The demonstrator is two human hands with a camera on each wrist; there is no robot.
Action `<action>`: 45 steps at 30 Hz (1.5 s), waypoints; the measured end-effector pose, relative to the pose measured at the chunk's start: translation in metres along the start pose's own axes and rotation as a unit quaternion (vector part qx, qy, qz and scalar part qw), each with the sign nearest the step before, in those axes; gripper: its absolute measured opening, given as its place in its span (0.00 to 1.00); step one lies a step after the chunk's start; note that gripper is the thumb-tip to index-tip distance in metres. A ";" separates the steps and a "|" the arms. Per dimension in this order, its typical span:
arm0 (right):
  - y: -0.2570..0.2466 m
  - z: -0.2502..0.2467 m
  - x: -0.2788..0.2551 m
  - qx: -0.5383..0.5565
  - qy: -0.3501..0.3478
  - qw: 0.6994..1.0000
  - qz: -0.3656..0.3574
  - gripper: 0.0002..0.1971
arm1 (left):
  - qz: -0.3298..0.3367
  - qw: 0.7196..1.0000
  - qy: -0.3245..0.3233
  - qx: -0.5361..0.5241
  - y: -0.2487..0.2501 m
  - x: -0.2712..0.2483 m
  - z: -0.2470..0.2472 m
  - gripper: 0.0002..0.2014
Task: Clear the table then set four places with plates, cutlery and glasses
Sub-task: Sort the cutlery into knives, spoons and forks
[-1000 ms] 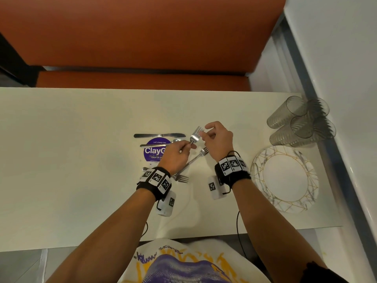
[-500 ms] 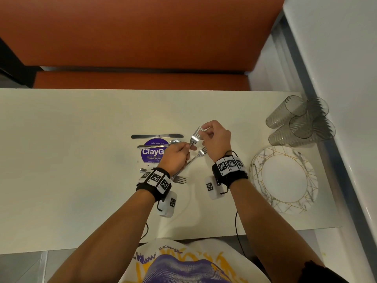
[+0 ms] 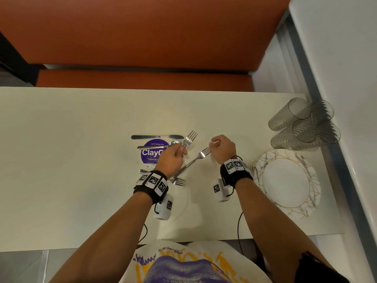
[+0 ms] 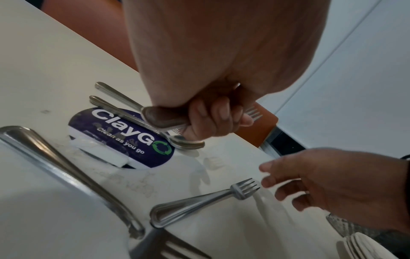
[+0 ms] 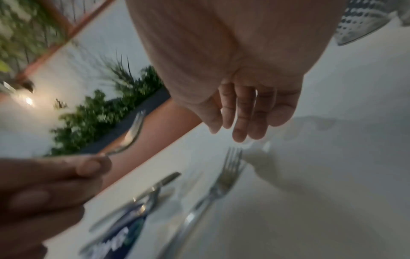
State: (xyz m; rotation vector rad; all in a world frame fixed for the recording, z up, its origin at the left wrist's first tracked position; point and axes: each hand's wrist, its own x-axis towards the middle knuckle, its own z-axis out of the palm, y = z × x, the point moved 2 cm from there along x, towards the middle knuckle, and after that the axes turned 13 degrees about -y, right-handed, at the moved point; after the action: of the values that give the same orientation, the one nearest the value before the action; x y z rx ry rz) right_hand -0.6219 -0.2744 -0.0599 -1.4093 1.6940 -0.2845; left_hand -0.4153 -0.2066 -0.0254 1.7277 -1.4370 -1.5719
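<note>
Left hand (image 3: 172, 158) curled round the handle of a fork (image 3: 190, 138), tines raised toward 1 o'clock above the cream counter (image 3: 61, 160). Right hand (image 3: 222, 149) empty, fingers loosely bent, hovering just at 3 o'clock of a second fork (image 3: 191, 162) lying slantwise on the counter. Third fork (image 3: 179, 182) at 6 o'clock of the left hand. Knife (image 3: 157, 137) and spoon (image 3: 155, 146) by a purple sticker (image 3: 151, 154). Stacked plates (image 3: 285, 182) at 3 o'clock, four glasses (image 3: 304, 123) lying beyond them at 1 o'clock.
</note>
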 end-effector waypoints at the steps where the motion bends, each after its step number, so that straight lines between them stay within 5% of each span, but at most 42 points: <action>1: 0.008 0.005 0.002 -0.022 -0.019 0.999 0.015 0.12 | -0.002 1.000 0.000 0.010 -0.003 0.000 -0.001 0.13; 4: 0.020 0.016 0.005 -0.061 -0.046 0.997 0.028 0.16 | -0.011 1.000 0.017 0.017 -0.011 -0.001 -0.005 0.12; 11: 0.015 0.015 0.006 -0.007 -0.030 0.999 -0.017 0.02 | -0.023 0.999 0.020 -0.016 -0.028 0.002 -0.012 0.14; 17: -0.031 -0.015 -0.001 0.007 -0.013 0.986 -0.169 0.04 | -0.009 0.996 0.026 -0.083 -0.026 0.009 -0.026 0.14; 23: -0.081 -0.010 -0.019 0.025 -0.031 0.971 -0.236 0.03 | -0.014 0.992 -0.008 -0.121 -0.012 0.009 -0.028 0.14; 32: -0.091 0.023 -0.029 -0.007 0.014 0.979 -0.205 0.03 | -0.044 0.966 -0.044 -0.249 -0.001 -0.004 -0.025 0.17; 40: -0.095 0.034 -0.032 -0.002 0.007 0.980 -0.200 0.14 | -0.051 0.968 -0.042 -0.240 -0.011 -0.009 -0.029 0.17; 45: -0.099 0.036 -0.025 -0.038 -0.021 0.976 -0.213 0.09 | -0.044 0.979 -0.042 -0.194 -0.015 -0.008 -0.032 0.19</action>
State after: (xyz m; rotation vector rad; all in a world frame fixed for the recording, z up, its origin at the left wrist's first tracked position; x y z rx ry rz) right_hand -0.5299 -0.2724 -0.0034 -1.8198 1.3679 -0.4268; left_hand -0.3790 -0.2051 -0.0243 1.5257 -1.0125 -1.8474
